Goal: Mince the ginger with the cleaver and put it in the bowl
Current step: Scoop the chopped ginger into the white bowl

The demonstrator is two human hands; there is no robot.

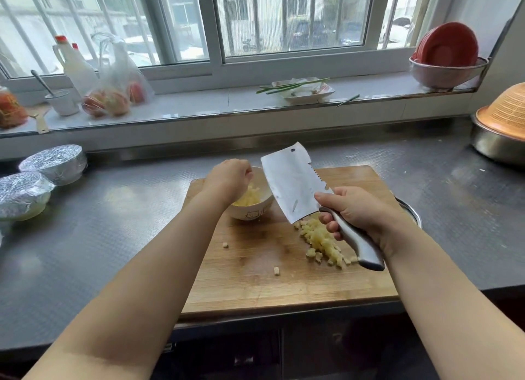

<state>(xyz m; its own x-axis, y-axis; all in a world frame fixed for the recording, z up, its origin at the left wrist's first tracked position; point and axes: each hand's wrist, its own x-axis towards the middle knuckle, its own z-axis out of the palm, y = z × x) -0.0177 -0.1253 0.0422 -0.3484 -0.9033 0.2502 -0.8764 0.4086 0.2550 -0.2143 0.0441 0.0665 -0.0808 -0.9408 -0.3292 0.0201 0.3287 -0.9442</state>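
Note:
A wooden cutting board [255,280] lies on the steel counter. A small white bowl [250,212] stands at its far left and holds some minced ginger [251,197]. My left hand [227,177] hovers over the bowl with its fingers bunched downward; whether it still holds ginger is hidden. A pile of diced ginger [321,241] lies on the board's right side, with two stray bits nearer the middle. My right hand [355,212] grips the cleaver [292,183] by its steel handle, blade raised and tilted above the pile.
Two foil-covered bowls [37,177] sit at the left of the counter. A steel basin with an orange strainer [502,129] stands at the far right. The windowsill carries bottles, a bag of fruit [113,95], a plate with scallions [301,88] and red bowls [446,52].

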